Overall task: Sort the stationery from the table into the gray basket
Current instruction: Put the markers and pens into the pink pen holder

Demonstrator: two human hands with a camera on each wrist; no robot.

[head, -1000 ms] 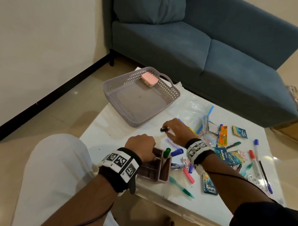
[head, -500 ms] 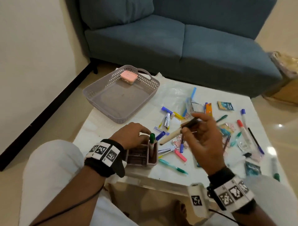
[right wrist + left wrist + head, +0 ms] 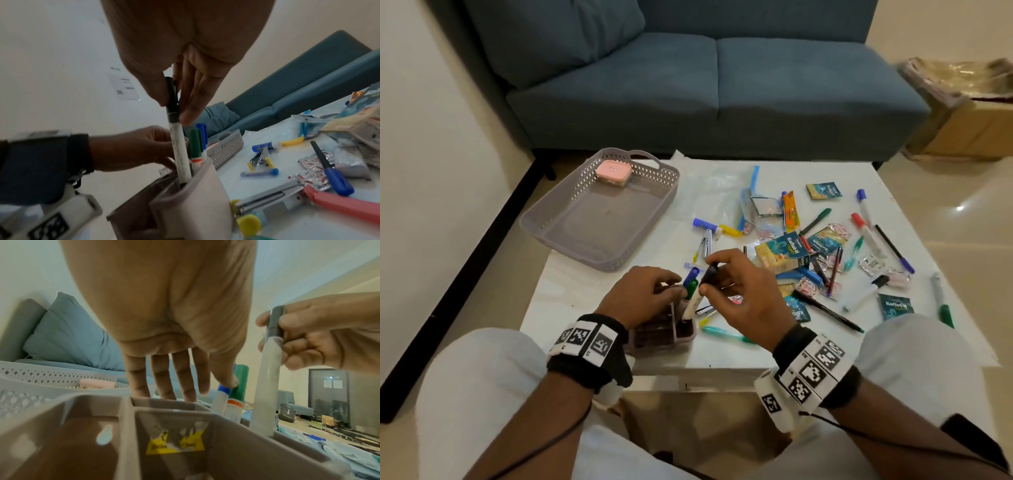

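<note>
Since half a second ago the right hand [image 3: 739,294] has come down from above the table [image 3: 592,291] to the holder [image 3: 664,334], and its black-capped marker [image 3: 697,294] now stands with the lower end inside the holder's right compartment. The thumb and fingers [image 3: 191,104] pinch the marker at the black cap. The left hand [image 3: 640,296] rests on the holder's far edge with fingers nearly straight, the thumb touching the green marker [image 3: 239,382]. A blue marker [image 3: 202,136] stands beside the green one. The gray basket [image 3: 571,236] lies at the far left of the table, with a pink box [image 3: 613,172] at its far wall. Many pens and packets lie scattered to the right.
</note>
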